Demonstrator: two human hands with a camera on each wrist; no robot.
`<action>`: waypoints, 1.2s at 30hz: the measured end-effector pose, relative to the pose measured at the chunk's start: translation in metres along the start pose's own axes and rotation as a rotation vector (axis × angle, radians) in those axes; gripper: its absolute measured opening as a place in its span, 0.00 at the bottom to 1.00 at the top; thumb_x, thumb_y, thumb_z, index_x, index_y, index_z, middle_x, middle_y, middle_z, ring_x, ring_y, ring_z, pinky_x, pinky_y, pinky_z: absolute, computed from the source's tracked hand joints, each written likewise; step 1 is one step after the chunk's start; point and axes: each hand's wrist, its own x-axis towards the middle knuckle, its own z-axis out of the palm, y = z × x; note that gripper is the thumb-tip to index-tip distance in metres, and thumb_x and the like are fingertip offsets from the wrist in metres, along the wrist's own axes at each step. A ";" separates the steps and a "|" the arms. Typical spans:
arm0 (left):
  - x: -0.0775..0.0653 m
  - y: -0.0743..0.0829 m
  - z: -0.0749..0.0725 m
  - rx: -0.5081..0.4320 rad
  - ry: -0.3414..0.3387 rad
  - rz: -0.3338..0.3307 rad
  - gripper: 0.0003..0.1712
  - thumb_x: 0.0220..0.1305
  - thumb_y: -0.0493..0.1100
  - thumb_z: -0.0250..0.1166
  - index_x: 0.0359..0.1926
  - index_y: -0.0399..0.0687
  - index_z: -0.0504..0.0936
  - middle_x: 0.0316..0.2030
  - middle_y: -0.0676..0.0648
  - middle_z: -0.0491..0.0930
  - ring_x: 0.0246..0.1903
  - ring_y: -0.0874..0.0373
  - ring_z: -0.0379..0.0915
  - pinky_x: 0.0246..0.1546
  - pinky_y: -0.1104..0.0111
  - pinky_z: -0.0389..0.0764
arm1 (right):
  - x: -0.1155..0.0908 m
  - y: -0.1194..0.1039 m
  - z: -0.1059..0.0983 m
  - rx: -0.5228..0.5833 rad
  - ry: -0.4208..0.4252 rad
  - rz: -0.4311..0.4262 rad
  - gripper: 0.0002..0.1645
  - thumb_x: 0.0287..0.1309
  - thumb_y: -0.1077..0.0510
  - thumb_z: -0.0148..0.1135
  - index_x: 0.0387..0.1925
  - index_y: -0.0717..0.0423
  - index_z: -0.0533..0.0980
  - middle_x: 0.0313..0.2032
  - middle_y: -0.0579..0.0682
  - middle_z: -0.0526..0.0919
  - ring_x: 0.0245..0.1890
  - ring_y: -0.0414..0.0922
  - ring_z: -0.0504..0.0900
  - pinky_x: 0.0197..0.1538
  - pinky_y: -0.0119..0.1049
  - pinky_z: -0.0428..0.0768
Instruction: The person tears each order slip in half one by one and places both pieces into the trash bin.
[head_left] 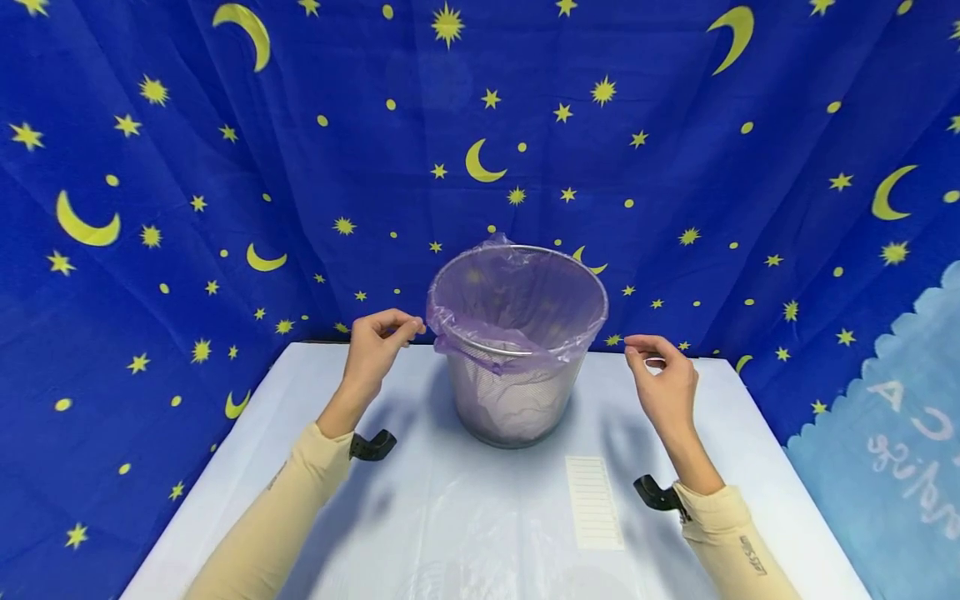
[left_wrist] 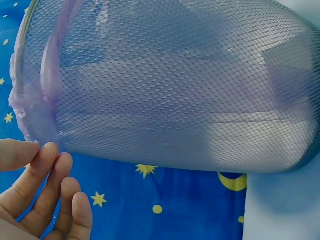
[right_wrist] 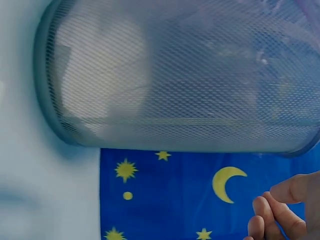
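Observation:
A wire-mesh waste bin (head_left: 517, 408) stands upright on the table, lined with a thin translucent purple bin bag (head_left: 517, 354). The bag's edge is folded over the rim and hangs uneven and crumpled outside. My left hand (head_left: 378, 346) is raised at the bin's left, thumb and fingertips right at the bag's folded edge. In the left wrist view, the fingers (left_wrist: 62, 170) are loosely bent beside the purple fold (left_wrist: 42, 120). On the right, my right hand (head_left: 663, 375) hovers apart from the bin with bent fingers and nothing in them; the right wrist view shows its fingertips (right_wrist: 262, 205) below the mesh.
A white ruled paper strip (head_left: 595, 502) lies on the white table (head_left: 465, 533), front right of the bin. Behind hangs a blue cloth (head_left: 360, 150) with yellow moons and stars. Lighter blue cloth with lettering (head_left: 900, 433) is at far right. Both wrists wear black camera mounts (head_left: 372, 446).

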 end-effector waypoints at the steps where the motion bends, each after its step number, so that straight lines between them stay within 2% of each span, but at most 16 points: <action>1: -0.001 -0.002 0.000 0.000 0.000 -0.001 0.14 0.72 0.43 0.71 0.38 0.32 0.89 0.36 0.41 0.91 0.35 0.54 0.82 0.37 0.70 0.81 | -0.003 0.002 0.001 0.000 -0.003 0.008 0.08 0.67 0.62 0.69 0.45 0.58 0.88 0.38 0.55 0.90 0.35 0.26 0.78 0.45 0.25 0.77; 4: -0.004 -0.007 0.003 0.002 -0.002 -0.005 0.14 0.72 0.42 0.71 0.38 0.32 0.89 0.37 0.36 0.90 0.33 0.54 0.81 0.36 0.69 0.81 | -0.010 0.009 0.001 0.004 -0.003 0.034 0.08 0.67 0.62 0.69 0.45 0.60 0.88 0.37 0.56 0.90 0.34 0.27 0.78 0.44 0.22 0.76; 7: -0.008 -0.012 0.005 0.014 -0.010 -0.013 0.14 0.72 0.43 0.71 0.39 0.32 0.89 0.39 0.32 0.89 0.31 0.61 0.80 0.36 0.69 0.82 | -0.015 0.014 0.002 0.005 0.001 0.057 0.08 0.67 0.63 0.68 0.45 0.60 0.88 0.37 0.56 0.90 0.34 0.28 0.79 0.43 0.21 0.76; 9: -0.011 -0.015 0.007 0.012 -0.006 -0.027 0.13 0.72 0.41 0.70 0.38 0.32 0.89 0.39 0.32 0.89 0.31 0.63 0.79 0.35 0.70 0.82 | -0.018 0.017 0.002 0.004 0.001 0.069 0.08 0.67 0.63 0.68 0.45 0.60 0.88 0.38 0.56 0.90 0.34 0.29 0.80 0.43 0.20 0.76; 14: -0.017 -0.023 0.013 0.005 0.006 -0.054 0.09 0.71 0.37 0.69 0.37 0.33 0.90 0.36 0.39 0.89 0.32 0.56 0.80 0.34 0.71 0.82 | -0.022 0.023 0.004 0.002 0.001 0.091 0.08 0.68 0.62 0.67 0.45 0.58 0.88 0.38 0.56 0.91 0.33 0.27 0.80 0.43 0.22 0.77; 18: -0.021 -0.028 0.016 0.004 -0.003 -0.068 0.07 0.70 0.35 0.68 0.36 0.35 0.90 0.34 0.43 0.89 0.34 0.48 0.81 0.35 0.67 0.83 | -0.027 0.028 0.005 -0.002 -0.012 0.098 0.08 0.68 0.62 0.67 0.44 0.57 0.89 0.38 0.55 0.91 0.33 0.25 0.79 0.42 0.22 0.77; 25: -0.030 -0.043 0.024 -0.009 -0.019 -0.083 0.08 0.70 0.34 0.68 0.35 0.32 0.89 0.36 0.36 0.90 0.32 0.59 0.80 0.34 0.71 0.81 | -0.043 0.037 0.007 0.006 -0.099 0.106 0.06 0.68 0.61 0.68 0.41 0.54 0.89 0.37 0.54 0.92 0.33 0.23 0.81 0.42 0.18 0.76; 31: -0.040 -0.054 0.031 0.003 -0.034 -0.108 0.08 0.70 0.36 0.70 0.35 0.34 0.91 0.37 0.34 0.89 0.31 0.54 0.80 0.34 0.64 0.82 | -0.056 0.048 0.011 0.001 -0.165 0.117 0.05 0.68 0.59 0.70 0.40 0.53 0.89 0.38 0.52 0.92 0.34 0.25 0.81 0.43 0.18 0.76; 36: -0.045 -0.059 0.033 0.014 -0.031 -0.141 0.07 0.68 0.33 0.69 0.35 0.35 0.91 0.36 0.36 0.90 0.30 0.55 0.81 0.33 0.69 0.81 | -0.063 0.052 0.013 0.002 -0.169 0.135 0.05 0.68 0.57 0.71 0.40 0.53 0.89 0.38 0.52 0.92 0.35 0.26 0.81 0.44 0.19 0.77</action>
